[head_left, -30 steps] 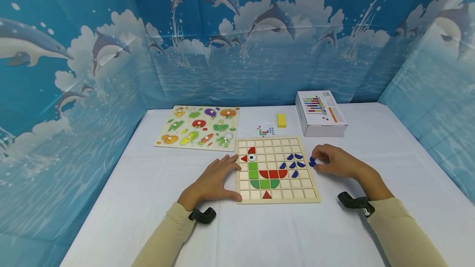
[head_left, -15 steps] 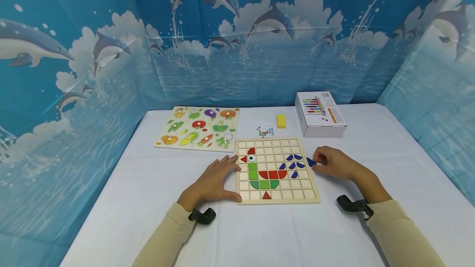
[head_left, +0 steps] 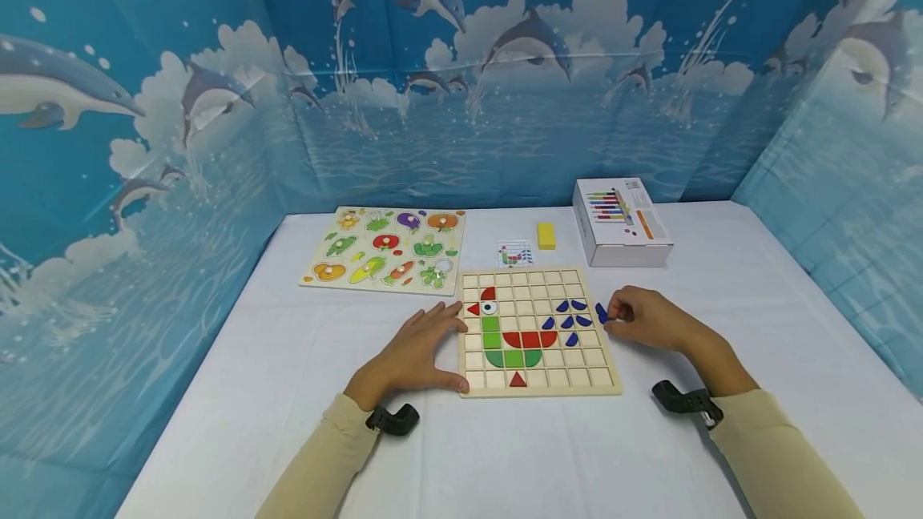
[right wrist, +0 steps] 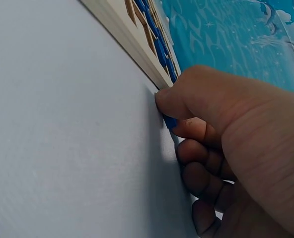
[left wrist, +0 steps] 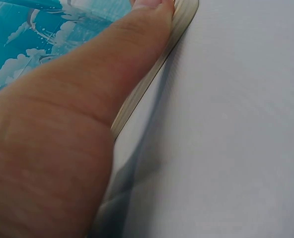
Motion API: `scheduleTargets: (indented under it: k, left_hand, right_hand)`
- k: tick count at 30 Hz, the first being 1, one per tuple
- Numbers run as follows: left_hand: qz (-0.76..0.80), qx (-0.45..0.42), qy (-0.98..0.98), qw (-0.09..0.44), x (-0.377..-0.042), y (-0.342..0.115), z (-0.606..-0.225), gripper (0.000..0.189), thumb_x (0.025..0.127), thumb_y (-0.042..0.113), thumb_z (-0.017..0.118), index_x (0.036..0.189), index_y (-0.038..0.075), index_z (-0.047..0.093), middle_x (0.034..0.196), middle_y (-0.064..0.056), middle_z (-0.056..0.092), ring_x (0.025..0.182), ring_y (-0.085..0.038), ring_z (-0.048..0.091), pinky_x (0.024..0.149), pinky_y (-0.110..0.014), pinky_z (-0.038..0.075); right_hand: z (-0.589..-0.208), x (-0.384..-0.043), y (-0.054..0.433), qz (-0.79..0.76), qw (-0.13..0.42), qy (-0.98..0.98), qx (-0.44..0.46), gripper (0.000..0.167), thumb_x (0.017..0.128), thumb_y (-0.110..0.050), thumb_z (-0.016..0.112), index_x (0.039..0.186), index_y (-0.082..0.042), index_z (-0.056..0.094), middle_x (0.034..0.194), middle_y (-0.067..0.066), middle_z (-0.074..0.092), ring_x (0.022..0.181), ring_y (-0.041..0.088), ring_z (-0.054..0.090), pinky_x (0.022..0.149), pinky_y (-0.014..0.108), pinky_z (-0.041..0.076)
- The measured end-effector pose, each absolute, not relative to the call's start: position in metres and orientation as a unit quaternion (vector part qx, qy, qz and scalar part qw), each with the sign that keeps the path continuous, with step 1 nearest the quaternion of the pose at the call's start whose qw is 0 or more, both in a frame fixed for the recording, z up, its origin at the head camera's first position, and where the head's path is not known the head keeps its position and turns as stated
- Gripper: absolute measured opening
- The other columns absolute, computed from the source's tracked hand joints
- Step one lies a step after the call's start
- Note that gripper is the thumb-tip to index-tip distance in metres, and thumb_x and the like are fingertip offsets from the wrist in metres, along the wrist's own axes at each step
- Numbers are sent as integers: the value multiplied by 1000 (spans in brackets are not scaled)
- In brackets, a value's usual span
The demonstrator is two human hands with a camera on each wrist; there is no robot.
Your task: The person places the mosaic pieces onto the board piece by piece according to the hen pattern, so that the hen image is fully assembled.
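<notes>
A wooden grid board (head_left: 541, 392) lies on the table, bearing red, green and blue pieces and a round eye piece (head_left: 489, 307) in a bird shape. My left hand (head_left: 414, 351) rests along its left edge, fingers spread and the thumb (left wrist: 137, 34) at the near corner. Just off the right edge, my right hand (head_left: 652, 317) pinches a blue half-round piece (head_left: 602, 313) between thumb and forefinger. The same blue piece (right wrist: 170, 122) peeks out below the thumb in the right wrist view, mostly hidden. Several blue pieces (head_left: 567, 321) sit on the board's right side.
Behind the board lie a small pattern card (head_left: 515, 253) and a yellow block (head_left: 546, 235). A vegetable puzzle board (head_left: 339, 263) is at the back left, a white box (head_left: 627, 255) at the back right. Dolphin-print cloth (head_left: 447, 142) surrounds the white table.
My right hand has shifted slightly left, and the blue piece in its fingertips has turned and now stands out more steeply. My left hand has stayed at the board's edge.
</notes>
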State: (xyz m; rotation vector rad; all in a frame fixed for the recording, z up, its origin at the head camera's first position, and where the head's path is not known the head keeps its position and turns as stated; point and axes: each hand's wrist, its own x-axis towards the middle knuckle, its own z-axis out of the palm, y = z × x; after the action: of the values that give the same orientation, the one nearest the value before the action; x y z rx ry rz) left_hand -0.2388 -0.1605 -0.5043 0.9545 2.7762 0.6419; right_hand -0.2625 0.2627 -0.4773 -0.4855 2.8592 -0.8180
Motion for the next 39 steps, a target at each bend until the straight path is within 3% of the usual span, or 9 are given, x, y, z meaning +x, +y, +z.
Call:
scheduleTargets:
  k: [22,39]
  left_hand:
    - [219,316,921,69,-238,-161,-504,91,68,82,72,139,29,49,167,8,18,153,-19,10,122,-43,9]
    - [216,320,920,63,-239,-161,-505,91,67,83,70,138,29,49,167,8,18,153,-20,11,122,-44,9]
  right_hand:
    - [-473,-256,260,-264,41,947,-179,17,84,-12,81,87,-11,65,77,-1,54,75,18,53,62,27,48]
    - [-464,-248,243,-288,54,933,-210,17,83,-11,81,86,-12,64,76,-2,53,74,16,52,59,25,45]
